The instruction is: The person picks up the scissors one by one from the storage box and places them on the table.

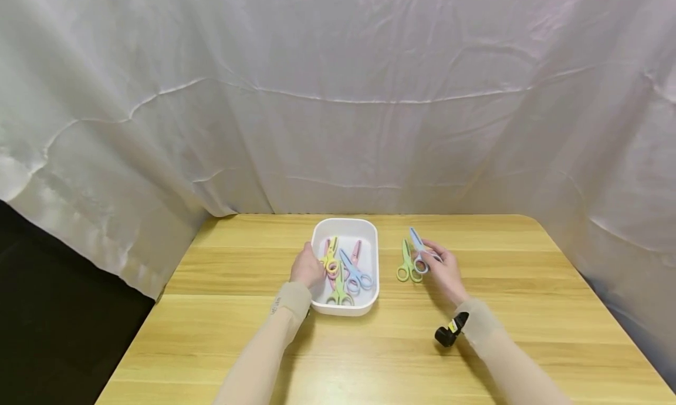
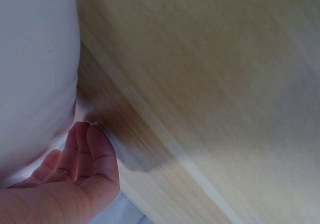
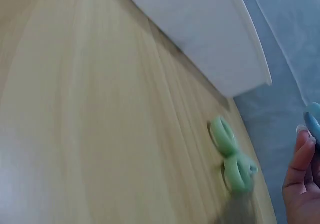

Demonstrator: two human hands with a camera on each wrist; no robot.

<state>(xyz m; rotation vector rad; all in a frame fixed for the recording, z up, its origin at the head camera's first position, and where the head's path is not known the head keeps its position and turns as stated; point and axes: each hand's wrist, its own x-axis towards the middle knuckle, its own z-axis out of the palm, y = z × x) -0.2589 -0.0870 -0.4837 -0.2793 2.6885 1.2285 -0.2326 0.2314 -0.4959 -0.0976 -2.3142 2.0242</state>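
My right hand point(image 1: 443, 270) pinches a pair of light blue scissors point(image 1: 417, 239) by the handle, blades pointing away from me. In the right wrist view, the fingertips point(image 3: 303, 143) press on the blue handle at the frame's edge. Just left of that hand, green scissors point(image 1: 406, 258) lie on the table. My left hand point(image 1: 308, 268) grips the left side of a white plastic tray point(image 1: 345, 311); the left wrist view has its bent fingers against the wall. Inside the tray lie yellow scissors point(image 1: 331, 253), blue scissors point(image 1: 348, 264), green scissors point(image 1: 340, 284) and pink scissors point(image 1: 356, 252), partly overlapping.
Everything stands on a wood-grain table point(image 1: 222, 311). A pale curtain point(image 1: 338, 129) hangs behind its back edge and along the sides. A black wrist camera point(image 1: 449, 333) sits on my right wrist, close over the tabletop.
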